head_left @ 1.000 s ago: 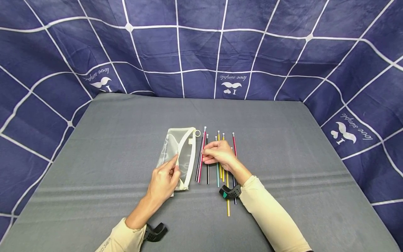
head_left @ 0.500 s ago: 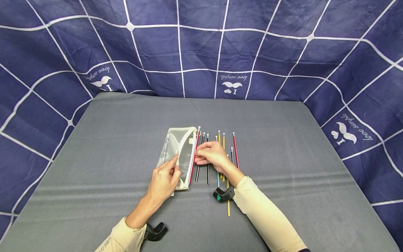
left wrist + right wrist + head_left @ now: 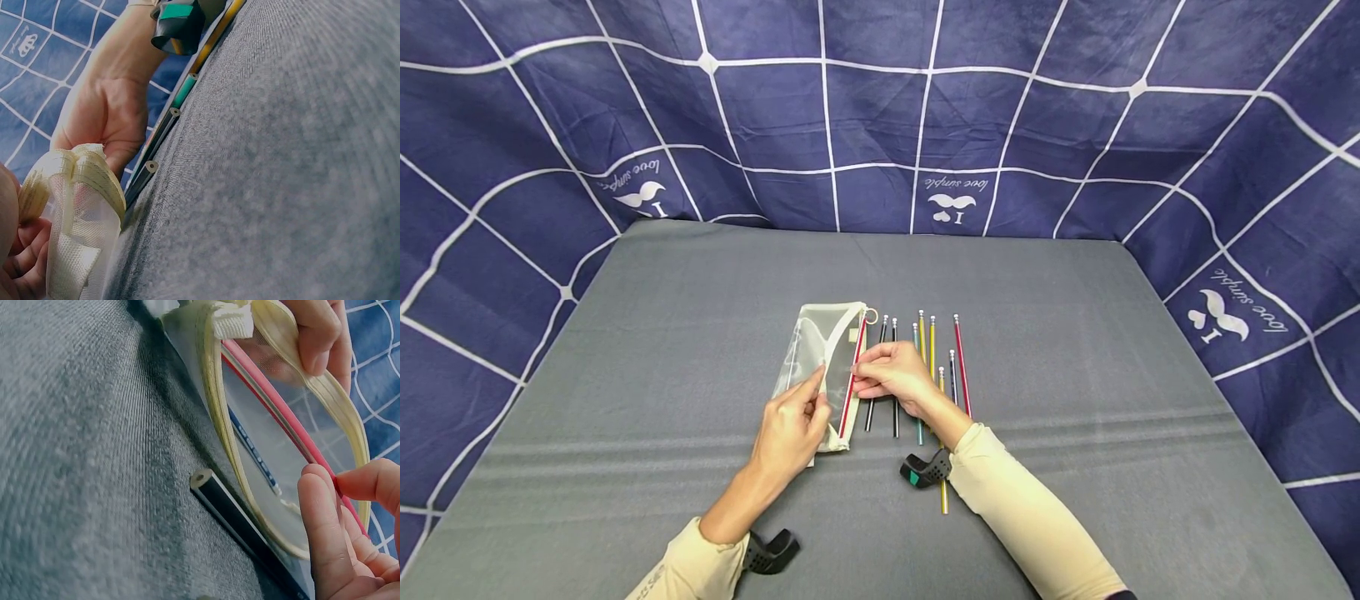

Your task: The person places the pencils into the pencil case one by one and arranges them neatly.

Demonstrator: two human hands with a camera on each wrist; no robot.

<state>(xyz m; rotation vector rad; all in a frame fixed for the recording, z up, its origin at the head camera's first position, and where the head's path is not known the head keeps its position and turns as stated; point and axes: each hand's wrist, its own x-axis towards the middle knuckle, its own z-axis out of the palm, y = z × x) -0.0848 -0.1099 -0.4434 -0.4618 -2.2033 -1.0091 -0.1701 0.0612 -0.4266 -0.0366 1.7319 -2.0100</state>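
A translucent mesh pencil pouch [image 3: 801,354] with a cream zip lies in the middle, its zip side spread apart. My left hand [image 3: 790,429] pinches one zip edge; in the right wrist view its thumb [image 3: 315,353] presses on that edge. My right hand [image 3: 895,375] pinches a red pencil [image 3: 847,407] with a pale stripe between thumb and fingers. In the right wrist view the red pencil [image 3: 275,400] slants within the pouch opening. A dark blue pencil [image 3: 253,450] shows inside the zip loop.
Two black pencils [image 3: 895,417] lie just right of the pouch. Beyond them are a teal pencil [image 3: 919,425], several yellow pencils [image 3: 944,496], a dark blue pencil [image 3: 953,371] and another red pencil [image 3: 962,358]. The grey table [image 3: 700,292] meets a blue gridded cloth [image 3: 880,117] behind.
My right hand has carried the red pencil leftward, from beside the black pencils to the pouch's opening. My left hand and the pouch have stayed in place.
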